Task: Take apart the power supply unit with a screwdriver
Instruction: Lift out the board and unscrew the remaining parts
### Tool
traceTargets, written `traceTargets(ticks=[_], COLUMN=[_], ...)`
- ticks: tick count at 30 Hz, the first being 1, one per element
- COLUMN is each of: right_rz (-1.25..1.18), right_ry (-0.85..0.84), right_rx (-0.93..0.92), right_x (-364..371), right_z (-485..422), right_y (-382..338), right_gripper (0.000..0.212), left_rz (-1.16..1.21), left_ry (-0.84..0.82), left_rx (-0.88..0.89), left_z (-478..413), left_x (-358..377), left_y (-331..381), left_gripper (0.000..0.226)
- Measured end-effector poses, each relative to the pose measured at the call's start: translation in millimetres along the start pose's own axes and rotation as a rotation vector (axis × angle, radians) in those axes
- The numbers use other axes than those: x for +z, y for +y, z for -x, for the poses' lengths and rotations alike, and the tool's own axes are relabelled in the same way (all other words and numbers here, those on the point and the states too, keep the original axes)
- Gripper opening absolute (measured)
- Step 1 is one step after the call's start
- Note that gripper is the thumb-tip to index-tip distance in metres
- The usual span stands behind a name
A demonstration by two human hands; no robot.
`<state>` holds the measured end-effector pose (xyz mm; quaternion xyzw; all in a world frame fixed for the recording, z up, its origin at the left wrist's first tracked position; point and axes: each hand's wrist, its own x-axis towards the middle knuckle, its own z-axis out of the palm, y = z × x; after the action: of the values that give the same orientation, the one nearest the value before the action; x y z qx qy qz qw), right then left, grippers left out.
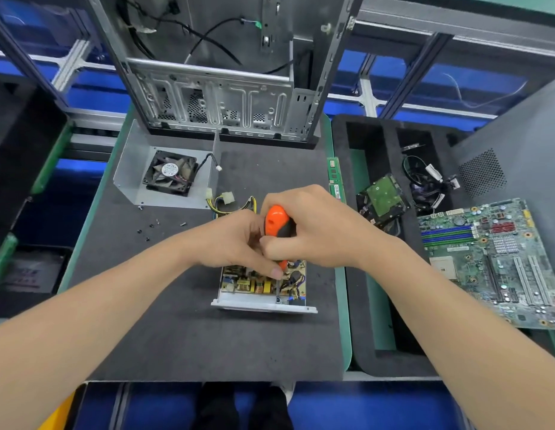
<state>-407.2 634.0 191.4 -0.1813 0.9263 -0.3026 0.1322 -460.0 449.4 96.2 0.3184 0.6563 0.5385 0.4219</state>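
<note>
1. The power supply unit [264,293], with its cover off and its circuit board showing, is lying near the middle of the dark mat [177,330].
2. The screwdriver [277,226] is standing nearly upright over the unit. Its shaft is reaching down to a spot by the unit's near wall, right of centre.
3. The right hand [319,234] is wrapping its fingers round the orange-and-black handle from the right.
4. The left hand [236,240] is curling in from the left, its thumb and fingers pinching the screwdriver low down, where the handle meets the shaft.
5. Small loose screws [147,232] are lying on the mat to the left of the hands.
6. To the right, a motherboard [493,262] is resting over a black foam tray [364,363]. A hard drive [384,197] is sitting in that tray, farther back.
7. Back left, a bent metal cover [130,176] is holding a black fan [171,174].
8. Farthest off, an open computer case [220,100] is standing at the mat's far edge.
</note>
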Motion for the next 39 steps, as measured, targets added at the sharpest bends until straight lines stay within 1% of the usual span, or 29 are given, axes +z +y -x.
traceTargets(ticks=[5,9,12,15,16,22,29,30,34,39], right_rz=[-0.013,-0.006,0.001,0.001,0.001,0.003,-0.005,-0.006,-0.006,-0.002], right_ry=[0.005,0.012,0.037,0.027,0.026,0.010,-0.005,0.001,0.003,0.001], right_rx=[0.037,0.038,0.033,0.039,0.042,0.051,0.040,0.043,0.059,0.065], right_x=[0.0,1.3,-0.7,-0.5,-0.3,-1.2,0.6,0.0,-2.6,-3.1], right_z=[0.9,2.6,3.6,4.0,4.0,3.1,3.6,3.9,5.2,5.2], right_y=[3.0,3.9,5.0,4.6,4.6,3.9,2.6,3.2,4.4,2.8], right_gripper=[0.016,0.018,0.016,0.015,0.015,0.017,0.019,0.018,0.014,0.014], left_rz=[0.031,0.042,0.068,0.056,0.057,0.080,0.091,0.091,0.071,0.105], left_ry=[-0.045,-0.011,0.003,0.031,0.030,0.044,0.021,0.035,0.068,0.065], left_rx=[0.000,0.000,0.010,0.012,0.015,0.019,0.006,0.005,0.013,0.008], left_z=[1.6,0.7,-0.1,-0.2,0.2,0.1,2.9,2.4,1.2,1.5], left_x=[3.0,3.7,4.8,5.4,5.6,7.0,8.0,8.1,9.4,10.8], left_y=[2.1,0.1,-2.4,-5.0,-5.3,-7.1,-5.3,-5.0,-6.6,-5.0], left_gripper=[0.026,0.028,0.021,0.033,0.034,0.032,0.016,0.017,0.035,0.024])
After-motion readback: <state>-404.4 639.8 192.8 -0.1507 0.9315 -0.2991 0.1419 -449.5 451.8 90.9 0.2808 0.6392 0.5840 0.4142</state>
